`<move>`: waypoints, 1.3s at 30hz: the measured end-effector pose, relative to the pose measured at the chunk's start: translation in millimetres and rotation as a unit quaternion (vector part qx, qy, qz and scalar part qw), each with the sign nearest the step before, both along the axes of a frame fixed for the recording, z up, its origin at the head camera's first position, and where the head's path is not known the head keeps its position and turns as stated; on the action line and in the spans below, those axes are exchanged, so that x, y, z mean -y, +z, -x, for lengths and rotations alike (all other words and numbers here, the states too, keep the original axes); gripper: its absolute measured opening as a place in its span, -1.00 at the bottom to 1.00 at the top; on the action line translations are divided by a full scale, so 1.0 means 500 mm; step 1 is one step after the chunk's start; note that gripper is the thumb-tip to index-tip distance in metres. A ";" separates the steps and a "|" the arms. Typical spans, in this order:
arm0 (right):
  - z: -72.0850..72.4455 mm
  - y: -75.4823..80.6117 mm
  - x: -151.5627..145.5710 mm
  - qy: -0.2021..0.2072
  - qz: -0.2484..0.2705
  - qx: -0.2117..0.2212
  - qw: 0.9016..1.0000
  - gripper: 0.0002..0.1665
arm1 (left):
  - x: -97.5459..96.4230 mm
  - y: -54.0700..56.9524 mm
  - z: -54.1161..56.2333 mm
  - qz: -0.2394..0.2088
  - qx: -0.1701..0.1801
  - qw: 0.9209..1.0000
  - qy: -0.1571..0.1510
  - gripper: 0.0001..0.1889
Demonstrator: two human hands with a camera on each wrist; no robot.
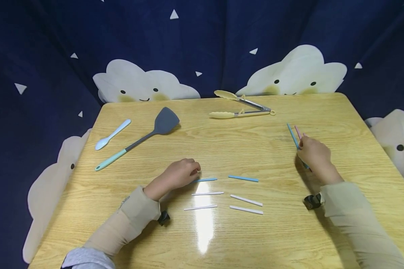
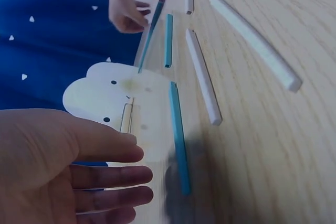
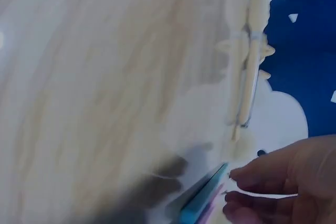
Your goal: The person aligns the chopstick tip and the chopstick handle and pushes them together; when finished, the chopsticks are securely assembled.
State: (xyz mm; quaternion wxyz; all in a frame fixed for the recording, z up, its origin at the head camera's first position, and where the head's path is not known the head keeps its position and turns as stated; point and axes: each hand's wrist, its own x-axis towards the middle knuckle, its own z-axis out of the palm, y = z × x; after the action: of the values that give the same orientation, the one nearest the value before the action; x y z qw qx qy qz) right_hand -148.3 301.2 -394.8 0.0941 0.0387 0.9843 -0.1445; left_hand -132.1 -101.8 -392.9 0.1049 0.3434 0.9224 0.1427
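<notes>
My left hand (image 1: 181,172) hovers at the near end of a blue stick (image 1: 207,180) on the wooden table. In the left wrist view its fingers (image 2: 113,195) are loosely extended, with nothing between them and the thumb. Over at the right, my right hand (image 1: 314,153) reaches down with bent fingers to a blue stick (image 1: 292,135) and pink sticks (image 1: 297,131), covering part of them. The right wrist view has its fingertips (image 3: 239,176) right beside the blue stick (image 3: 202,200); I cannot tell whether they pinch a pink one.
Another blue stick (image 1: 243,178) and several white sticks (image 1: 245,200) lie in front of me. At the back are yellow-tipped tongs (image 1: 252,113). A grey spatula (image 1: 166,121) with a mint handle and a light blue spoon (image 1: 112,135) lie at the left. A dark blue curtain (image 1: 202,41) hangs behind.
</notes>
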 end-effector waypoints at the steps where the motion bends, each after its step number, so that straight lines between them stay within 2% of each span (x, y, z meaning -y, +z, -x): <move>1: 0.000 0.003 0.007 0.005 -0.003 -0.009 1.000 -0.74 | 0.000 0.000 -0.001 0.001 0.001 1.000 -0.001 -0.87; 4: 0.002 0.012 0.031 0.039 0.011 -0.024 0.999 -0.73 | 0.000 -0.002 -0.003 0.001 0.000 1.000 -0.008 -0.87; 7: 0.005 0.012 0.059 0.112 0.042 -0.034 0.992 -0.76 | -0.001 -0.005 -0.004 0.001 0.002 1.000 -0.015 -0.87; 13: 0.005 0.008 0.123 0.263 0.081 -0.030 0.961 -0.85 | -0.004 -0.013 -0.009 0.003 -0.005 1.000 -0.023 -0.90; 18: -0.007 0.003 0.170 0.330 0.077 -0.038 0.940 -0.89 | -0.008 -0.014 -0.011 0.016 0.007 1.000 -0.020 -0.88; 22: -0.021 0.000 0.203 0.359 0.079 -0.031 0.930 -0.92 | -0.011 -0.017 -0.013 0.025 0.012 0.999 -0.023 -0.89; 25: -0.030 -0.007 0.222 0.373 0.075 -0.032 0.924 -0.93 | -0.012 -0.023 -0.014 0.028 0.000 0.999 -0.030 -0.91; 33: -0.050 -0.021 0.245 0.381 0.045 -0.045 0.922 -0.86 | -0.014 -0.031 -0.013 0.016 -0.025 0.999 -0.039 -0.96; 39: -0.058 -0.026 0.248 0.379 0.027 -0.048 0.924 -0.81 | -0.015 -0.035 -0.009 0.015 -0.019 0.999 -0.038 -0.96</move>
State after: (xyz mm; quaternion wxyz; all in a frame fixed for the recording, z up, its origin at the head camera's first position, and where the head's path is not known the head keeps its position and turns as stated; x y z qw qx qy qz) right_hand -119.4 177.1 -407.9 0.0951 -0.3473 0.9243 -0.1265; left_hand -127.7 -94.3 -410.5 0.0980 0.3794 0.9123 0.1187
